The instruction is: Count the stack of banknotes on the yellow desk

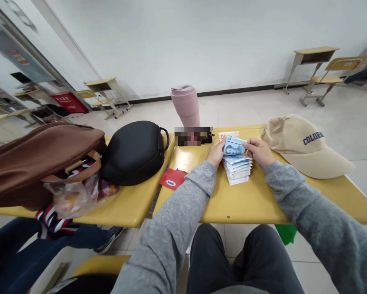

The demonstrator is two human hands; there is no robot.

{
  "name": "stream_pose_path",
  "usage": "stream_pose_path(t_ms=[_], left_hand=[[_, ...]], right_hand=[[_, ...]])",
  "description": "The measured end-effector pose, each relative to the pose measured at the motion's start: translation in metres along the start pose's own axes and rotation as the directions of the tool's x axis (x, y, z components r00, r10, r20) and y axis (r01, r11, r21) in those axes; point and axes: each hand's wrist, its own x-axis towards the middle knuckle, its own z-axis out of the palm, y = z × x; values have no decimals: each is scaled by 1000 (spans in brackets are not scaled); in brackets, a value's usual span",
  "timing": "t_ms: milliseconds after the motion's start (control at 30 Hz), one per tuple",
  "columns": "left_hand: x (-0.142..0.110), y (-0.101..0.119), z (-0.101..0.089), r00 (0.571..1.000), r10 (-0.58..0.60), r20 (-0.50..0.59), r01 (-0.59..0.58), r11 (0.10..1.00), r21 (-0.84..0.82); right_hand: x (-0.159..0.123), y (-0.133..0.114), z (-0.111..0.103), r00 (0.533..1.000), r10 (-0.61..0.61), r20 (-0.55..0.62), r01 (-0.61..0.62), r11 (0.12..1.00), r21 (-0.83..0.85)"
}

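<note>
A blue banknote (235, 146) is stretched between my two hands above the yellow desk. My left hand (215, 152) pinches its left edge, and my right hand (259, 152) grips its right edge. Just below it, a fanned stack of folded banknotes (238, 170) lies on the desk, spreading toward me. Behind the blue note, a reddish banknote (229, 134) lies flat, partly covered. A red packet (172, 179) with a white oval label rests to the left of my left forearm.
A pink tumbler (186, 107) stands at the desk's back beside a pixelated dark item (206, 137). A beige cap (303, 143) sits on the right. On the adjoining left desk are a black case (134, 151), a brown bag (45, 159) and a clear plastic bag (76, 198).
</note>
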Motion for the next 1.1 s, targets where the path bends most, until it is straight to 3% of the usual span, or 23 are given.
stream_pose_path(t_ms=[633,1100], left_hand=[[2,-1,-1,1000,-13,-1,13,1000,9],[1,0,0,999,9,39,-10,1000,9]], right_hand=[[3,4,-1,1000,10,14,-11,997,76],[3,4,-2,1000,-12,5,11,999,39]])
